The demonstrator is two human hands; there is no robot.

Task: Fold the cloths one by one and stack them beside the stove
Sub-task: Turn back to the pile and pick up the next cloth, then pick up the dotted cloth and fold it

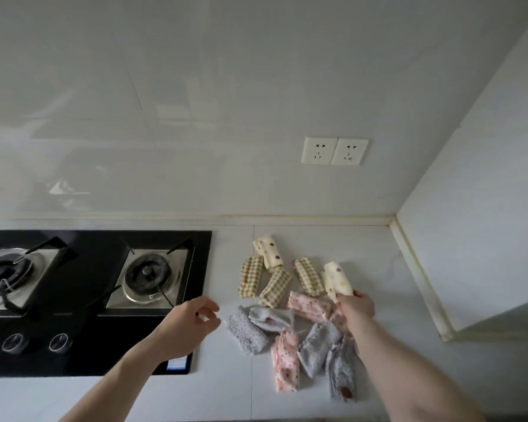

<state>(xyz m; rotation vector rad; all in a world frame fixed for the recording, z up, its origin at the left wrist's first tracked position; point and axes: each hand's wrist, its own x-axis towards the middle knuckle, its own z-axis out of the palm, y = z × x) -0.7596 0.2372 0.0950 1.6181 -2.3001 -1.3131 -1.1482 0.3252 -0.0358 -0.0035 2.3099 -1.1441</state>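
Observation:
Several rolled cloths lie scattered on the white counter (pixel 378 260) to the right of the black gas stove (pixel 98 287). My right hand (pixel 356 309) grips a cream dotted cloth roll (pixel 336 280) by its near end and holds it above the pile. Another cream dotted roll (pixel 269 251) lies at the back. Checked yellow rolls (pixel 276 287) sit in the middle. Pink flowered rolls (pixel 285 363) and grey rolls (pixel 246 330) lie nearer to me. My left hand (pixel 192 321) hovers over the stove's right edge, fingers loosely curled, holding nothing.
The stove has two burners (pixel 151 277) and two knobs (pixel 60 342) at its front. A double wall socket (pixel 334 150) sits on the tiled wall behind. A white side wall (pixel 476 239) closes the counter on the right.

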